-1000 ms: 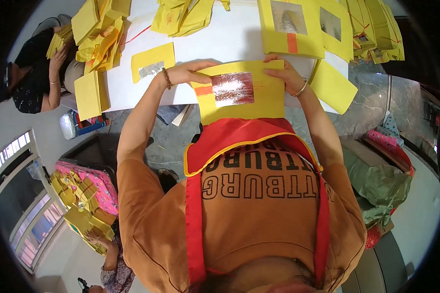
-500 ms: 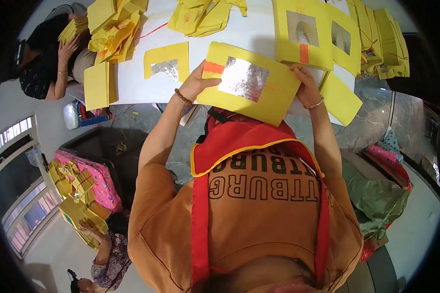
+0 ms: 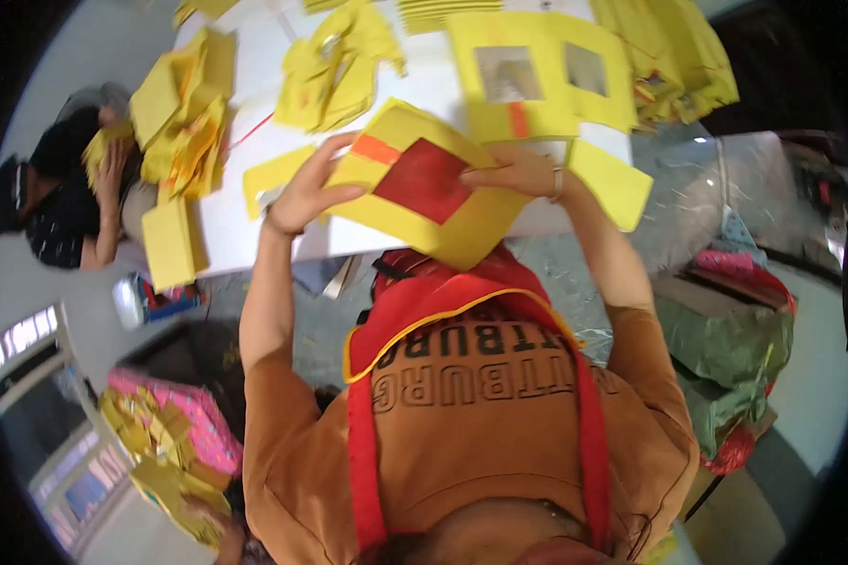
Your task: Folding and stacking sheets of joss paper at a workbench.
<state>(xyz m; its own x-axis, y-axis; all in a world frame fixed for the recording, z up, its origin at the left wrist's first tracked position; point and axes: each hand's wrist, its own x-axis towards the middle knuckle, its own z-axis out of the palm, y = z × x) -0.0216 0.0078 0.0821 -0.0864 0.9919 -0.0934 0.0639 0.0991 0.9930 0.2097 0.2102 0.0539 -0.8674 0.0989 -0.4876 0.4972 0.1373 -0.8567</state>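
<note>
The right hand pinches the yellow paper at its nine o'clock, thumb on top near the dark red patch and fingers hidden beneath, while the left hand has thumb and fingers parted at the sheet's other edge, its grip impossible to tell. The paper should handle as light, limp and easily creased, the patch perhaps slick, so the plain opposite margins seem the best hold. Beyond, at the right hand's twelve o'clock, lies more patched yellow paper on the white table.
</note>
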